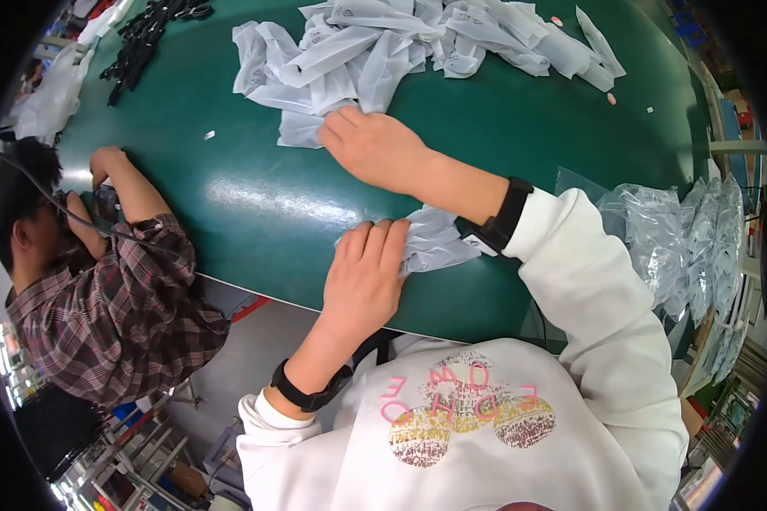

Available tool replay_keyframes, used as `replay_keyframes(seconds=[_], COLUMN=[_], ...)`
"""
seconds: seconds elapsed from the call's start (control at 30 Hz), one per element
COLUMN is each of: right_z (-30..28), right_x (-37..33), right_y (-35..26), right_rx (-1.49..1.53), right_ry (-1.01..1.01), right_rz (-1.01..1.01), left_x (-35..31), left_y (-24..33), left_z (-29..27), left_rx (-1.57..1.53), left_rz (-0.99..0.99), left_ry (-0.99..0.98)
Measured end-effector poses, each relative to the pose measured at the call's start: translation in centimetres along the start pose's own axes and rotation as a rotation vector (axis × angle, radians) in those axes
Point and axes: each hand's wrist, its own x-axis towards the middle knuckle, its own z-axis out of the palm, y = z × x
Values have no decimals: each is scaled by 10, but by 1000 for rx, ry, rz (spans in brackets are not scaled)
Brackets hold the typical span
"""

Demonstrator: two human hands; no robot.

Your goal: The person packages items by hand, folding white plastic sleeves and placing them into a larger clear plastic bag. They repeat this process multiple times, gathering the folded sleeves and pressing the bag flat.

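A heap of frosted white plastic bags [341,60], narrow and crumpled, lies on the green table at the far middle. At its near edge my right hand [373,152] has its fingers curled down on a frosted bag [301,130]; its fingertips are partly hidden. Closer to me, my left hand [365,277] grips another frosted bag [441,245], which lies wrinkled on the table under my right forearm. The bag's left part is hidden by my left fingers. Black bands are on both wrists.
At the left, a person in a plaid shirt [111,315] works at the same table [256,170]. Black strap-like items [141,43] lie at the far left. Clear plastic bags [656,230] hang over the right edge. Small orange pieces [611,99] lie near the heap.
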Motion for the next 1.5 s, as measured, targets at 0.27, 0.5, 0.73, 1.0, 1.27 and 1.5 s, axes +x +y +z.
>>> replay_keyframes(seconds=[0.27,0.5,0.73,1.0,1.27,1.5], right_z=[-43,-27,-38,-71,-88,-131], right_x=[-61,5,-41,-124,-153,-187], right_y=[13,93,68,20,-40,-65], right_rx=[641,-121,-112,607,356,2], right_ry=[-338,226,-235,-257,-70,202], right_rz=[140,-70,48,436,494,631], left_x=[19,25,25,53,63,71], left_y=[-38,-32,-20,-2,0,17], left_z=[-15,-10,0,4,10,18], left_rx=[-47,-101,-132,-56,-113,-64], left_rz=[134,146,129,312,300,421], left_ry=[67,-16,-3,87,-97,-128])
